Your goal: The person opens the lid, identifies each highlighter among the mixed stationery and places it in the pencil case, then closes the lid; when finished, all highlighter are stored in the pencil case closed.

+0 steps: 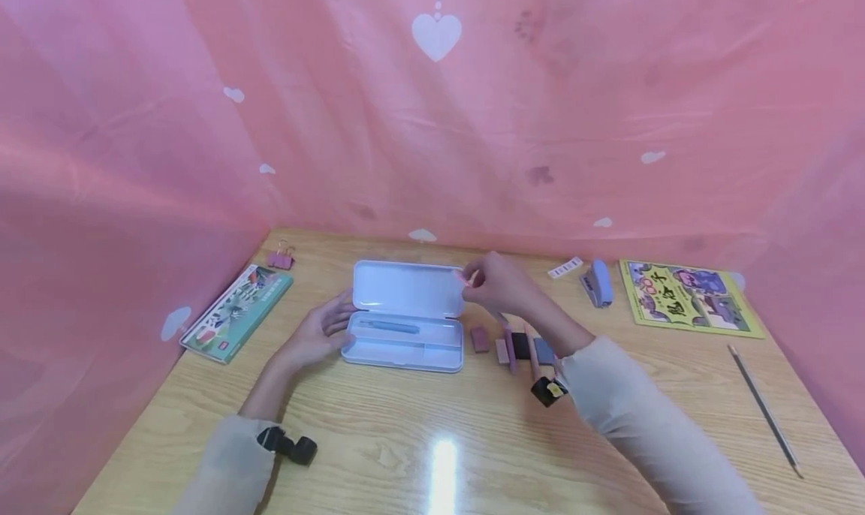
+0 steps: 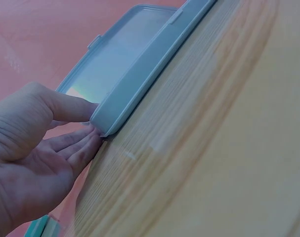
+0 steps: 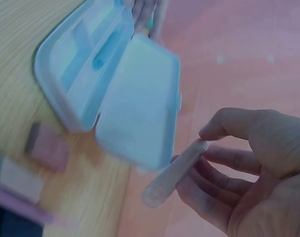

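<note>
An open light blue pencil case [image 1: 403,359] lies on the table with its lid [image 1: 408,290] tipped back. A light blue pen [image 1: 392,326] lies in its rear compartment. My left hand [image 1: 314,338] pinches the left end of the case, thumb at the rim and fingers against the outside, as the left wrist view shows. To the right of the lid, my right hand [image 1: 498,282] holds a slim pale pink stick [image 3: 172,173] with a rounded, clear-looking end between thumb and fingers. The stick's exact kind I cannot tell.
Under the right forearm lie a dark pink eraser [image 1: 480,339], a black block [image 1: 520,345], a blue block [image 1: 544,351] and a purple pen [image 1: 510,347]. A stapler [image 1: 598,283], yellow book [image 1: 689,299] and pencil [image 1: 767,410] are rightward; a green-edged book [image 1: 238,312] and binder clip [image 1: 280,260] leftward.
</note>
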Demonstrator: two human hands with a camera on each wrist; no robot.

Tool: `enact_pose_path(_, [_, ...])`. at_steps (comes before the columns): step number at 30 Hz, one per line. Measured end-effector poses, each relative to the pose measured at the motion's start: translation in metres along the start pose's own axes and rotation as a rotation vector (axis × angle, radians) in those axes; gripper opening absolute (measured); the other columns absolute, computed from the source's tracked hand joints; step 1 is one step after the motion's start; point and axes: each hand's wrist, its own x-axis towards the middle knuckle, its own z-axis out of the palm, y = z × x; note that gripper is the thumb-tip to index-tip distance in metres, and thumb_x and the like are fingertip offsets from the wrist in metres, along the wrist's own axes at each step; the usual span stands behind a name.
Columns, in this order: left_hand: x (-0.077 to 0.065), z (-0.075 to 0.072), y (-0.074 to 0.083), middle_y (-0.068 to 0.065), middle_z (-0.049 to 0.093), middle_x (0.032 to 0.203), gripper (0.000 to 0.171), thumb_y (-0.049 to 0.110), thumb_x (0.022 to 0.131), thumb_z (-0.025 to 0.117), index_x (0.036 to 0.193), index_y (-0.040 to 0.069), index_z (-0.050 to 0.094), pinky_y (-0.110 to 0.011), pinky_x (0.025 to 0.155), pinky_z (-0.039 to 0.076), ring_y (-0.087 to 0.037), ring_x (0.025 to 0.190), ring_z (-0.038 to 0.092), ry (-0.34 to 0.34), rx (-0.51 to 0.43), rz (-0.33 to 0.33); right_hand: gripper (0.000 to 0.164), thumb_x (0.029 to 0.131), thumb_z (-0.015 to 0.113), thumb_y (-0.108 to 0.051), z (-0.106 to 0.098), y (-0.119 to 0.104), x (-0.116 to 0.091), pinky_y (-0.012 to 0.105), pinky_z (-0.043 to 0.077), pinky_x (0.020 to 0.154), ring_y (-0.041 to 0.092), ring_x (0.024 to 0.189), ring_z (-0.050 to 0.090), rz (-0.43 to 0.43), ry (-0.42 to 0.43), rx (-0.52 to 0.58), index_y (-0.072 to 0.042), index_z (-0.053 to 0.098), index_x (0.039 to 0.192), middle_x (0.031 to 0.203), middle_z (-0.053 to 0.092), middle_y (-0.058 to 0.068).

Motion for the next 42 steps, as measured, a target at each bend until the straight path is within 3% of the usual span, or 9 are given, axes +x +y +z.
enact_pose_path(5, [0.001, 0.0, -0.003, -0.02, 0.045, 0.139, 0.081, -0.005, 0.085, 0.062, 0.151, 0.014, 0.02, -0.046, 0.11, 0.035, -0.036, 0.129, 0.043, 0.005, -0.006, -0.004, 0.025, 0.081, 0.068, -0.013, 0.022, -0.029, 0.02, 0.025, 0.053, 0.06, 0.015, 0.072, 0.063, -0.153, -0.058, -0.072, -0.004, 0.069, 0.104, 0.085, 0.069, 0.006])
enact_pose_path(10, [0.002, 0.001, -0.002, -0.024, 0.043, 0.14, 0.081, -0.008, 0.084, 0.06, 0.151, 0.01, 0.018, -0.049, 0.11, 0.033, -0.039, 0.13, 0.041, -0.001, -0.02, 0.0, 0.018, 0.082, 0.068, -0.009, 0.06, -0.05, 0.037, 0.03, 0.054, 0.071, 0.018, 0.079, 0.065, -0.357, -0.058, -0.149, -0.006, 0.072, 0.099, 0.085, 0.072, 0.005])
enact_pose_path(13, [0.001, 0.0, -0.001, -0.024, 0.043, 0.14, 0.082, -0.007, 0.084, 0.061, 0.151, 0.011, 0.018, -0.047, 0.109, 0.035, -0.039, 0.129, 0.042, -0.002, -0.017, -0.003, 0.014, 0.083, 0.067, -0.007, 0.082, -0.058, 0.045, 0.028, 0.054, 0.071, 0.016, 0.079, 0.065, -0.423, -0.085, -0.186, -0.007, 0.074, 0.095, 0.086, 0.072, 0.003])
enact_pose_path(16, [0.002, 0.001, 0.001, -0.021, 0.045, 0.14, 0.081, -0.005, 0.084, 0.062, 0.151, 0.015, 0.02, -0.045, 0.109, 0.037, -0.036, 0.128, 0.044, -0.003, -0.016, 0.0, 0.009, 0.084, 0.069, -0.01, 0.099, -0.063, 0.051, 0.025, 0.054, 0.069, 0.012, 0.074, 0.064, -0.434, -0.116, -0.242, -0.009, 0.076, 0.089, 0.084, 0.072, 0.0])
enact_pose_path(21, [0.001, 0.0, 0.002, -0.025, 0.044, 0.139, 0.082, -0.007, 0.083, 0.062, 0.151, 0.011, 0.02, -0.046, 0.109, 0.037, -0.039, 0.127, 0.044, -0.014, -0.033, 0.054, 0.01, 0.086, 0.068, -0.016, 0.115, -0.071, 0.059, 0.026, 0.052, 0.063, 0.013, 0.063, 0.056, -0.433, -0.138, -0.384, -0.012, 0.074, 0.079, 0.07, 0.067, -0.004])
enact_pose_path(28, [0.001, -0.001, -0.001, -0.024, 0.045, 0.138, 0.082, -0.008, 0.082, 0.062, 0.151, 0.011, 0.02, -0.046, 0.108, 0.037, -0.038, 0.127, 0.045, -0.016, -0.033, 0.054, 0.011, 0.089, 0.064, -0.021, 0.139, -0.074, 0.063, 0.025, 0.051, 0.061, 0.012, 0.068, 0.053, -0.362, -0.17, -0.531, -0.017, 0.067, 0.079, 0.069, 0.057, -0.006])
enact_pose_path(32, [0.001, -0.001, 0.002, -0.022, 0.045, 0.139, 0.082, -0.008, 0.083, 0.061, 0.151, 0.014, 0.02, -0.045, 0.109, 0.037, -0.037, 0.127, 0.045, -0.011, -0.014, 0.024, 0.005, 0.088, 0.064, -0.018, 0.145, -0.071, 0.064, 0.025, 0.052, 0.064, 0.011, 0.071, 0.054, -0.346, -0.178, -0.535, -0.017, 0.068, 0.084, 0.074, 0.059, -0.006])
enact_pose_path(36, [-0.002, 0.001, 0.013, -0.026, 0.044, 0.138, 0.081, -0.012, 0.082, 0.059, 0.15, 0.007, 0.019, -0.048, 0.109, 0.036, -0.04, 0.127, 0.044, -0.017, -0.032, 0.014, 0.006, 0.09, 0.063, -0.019, 0.145, -0.071, 0.064, 0.026, 0.052, 0.065, 0.011, 0.072, 0.055, -0.328, -0.182, -0.512, -0.017, 0.069, 0.089, 0.078, 0.062, -0.005])
enact_pose_path(42, [-0.004, 0.001, 0.017, -0.029, 0.043, 0.138, 0.081, -0.012, 0.082, 0.059, 0.15, 0.003, 0.018, -0.049, 0.108, 0.036, -0.042, 0.127, 0.043, -0.017, -0.039, 0.023, 0.012, 0.089, 0.063, -0.026, 0.13, -0.073, 0.058, 0.032, 0.055, 0.064, 0.013, 0.077, 0.059, -0.312, -0.15, -0.471, -0.019, 0.071, 0.096, 0.086, 0.066, -0.005])
